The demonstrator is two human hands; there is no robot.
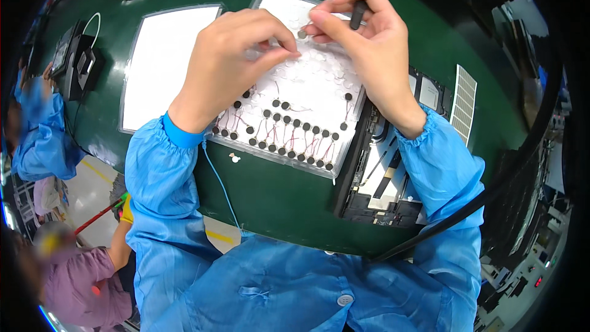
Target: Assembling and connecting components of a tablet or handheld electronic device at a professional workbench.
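My left hand (230,55) hovers over a clear plastic tray (279,161) with a white lining, its thumb and forefinger pinched together. Whatever may be between those fingertips is too small to make out. Across from it, my right hand (381,49) is closed, with a short black-handled tool (357,16) lodged between its fingers. A small round grey disc (302,34) shows at the right fingertips. In the tray's near half lie rows of small round black parts with thin reddish wires (297,123). Pale round bits cover its far half.
An opened device with a circuit board (381,172) lies under my right forearm. Beyond it is a sheet of pale labels (464,104). A white-lined tray (163,55) sits left. A blue cord (218,175) hangs from my left wristband; a black cable (455,224) crosses my right arm. Co-workers are at left.
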